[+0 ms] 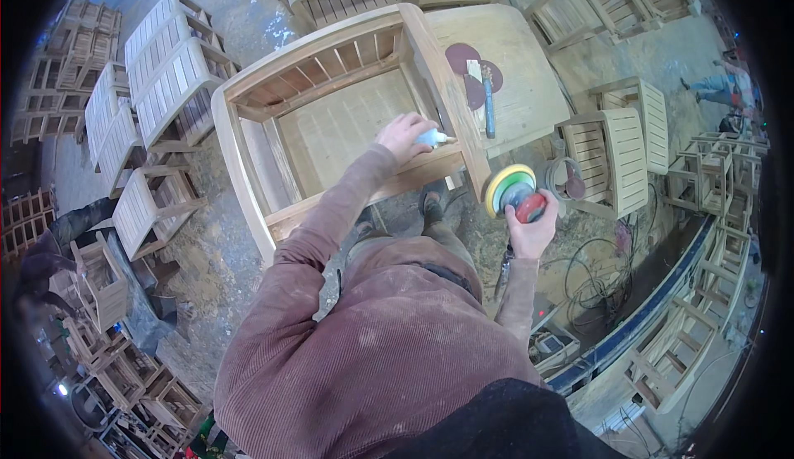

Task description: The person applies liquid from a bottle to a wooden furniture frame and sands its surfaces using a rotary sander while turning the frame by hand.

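Observation:
My left hand (400, 138) is closed around a small whitish squeeze bottle (430, 137), its narrow tip pointing right. The tip is at the near corner of a wooden furniture frame (442, 66) with a slatted side; whether it touches the wood, I cannot tell. My right hand (532, 232) grips a round power sander (511, 193) with a red body. Its yellow-and-green pad is tilted up and held off the wood, just right of the frame's corner.
The frame rests on a pale worktable (529, 78). Dark red sanding discs (473, 88) and a blue-handled brush (489, 112) lie there. A clear round tub (565, 179) stands at the right. Slatted chairs (165, 70) crowd both sides; cables (591, 281) coil on the floor.

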